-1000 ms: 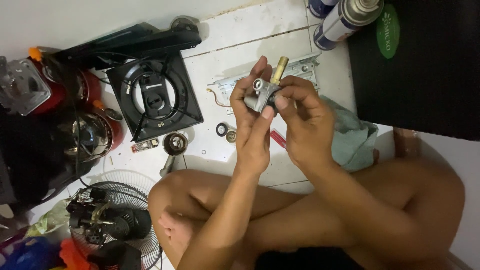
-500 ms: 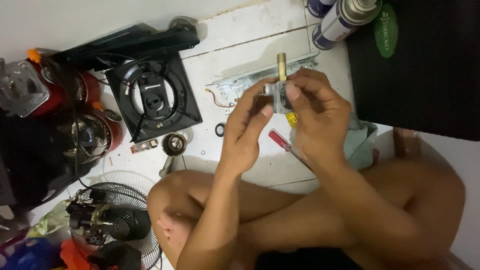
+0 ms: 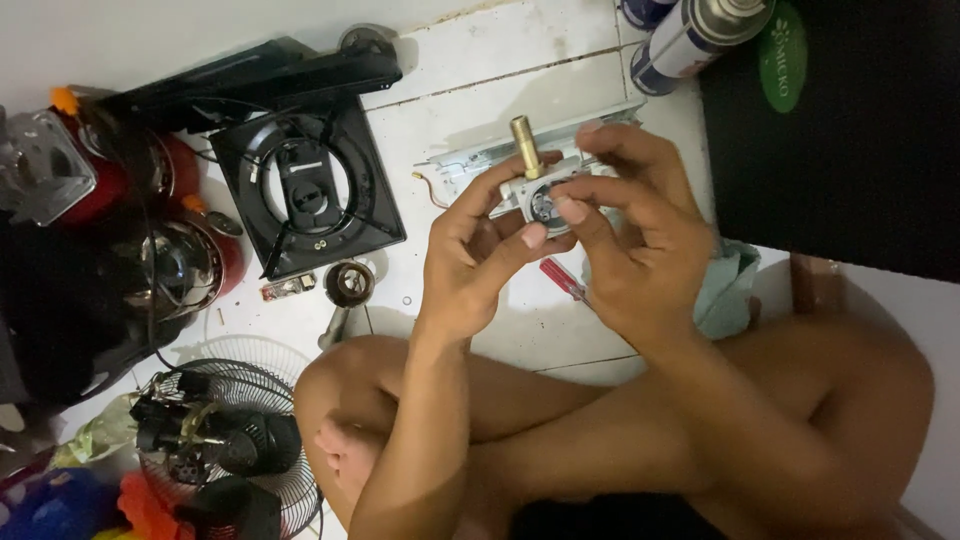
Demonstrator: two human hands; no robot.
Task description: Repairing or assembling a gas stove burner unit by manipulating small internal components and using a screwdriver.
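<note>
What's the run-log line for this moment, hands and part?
left hand: holds metal valve part | right hand: fingertips on same part | brass stem: points up | red screwdriver: on floor below | stove burner: left, untouched

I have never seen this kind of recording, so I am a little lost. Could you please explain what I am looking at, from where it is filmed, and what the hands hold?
The camera sits on a person's head and looks down at their own crossed legs on a tiled floor. The left hand and the right hand together hold a small grey metal part with a brass tube sticking up; the fingers pinch its round front. On the floor lie a black gas stove burner plate, a red-handled screwdriver, spray cans, a green cloth and a dismantled fan.
</note>
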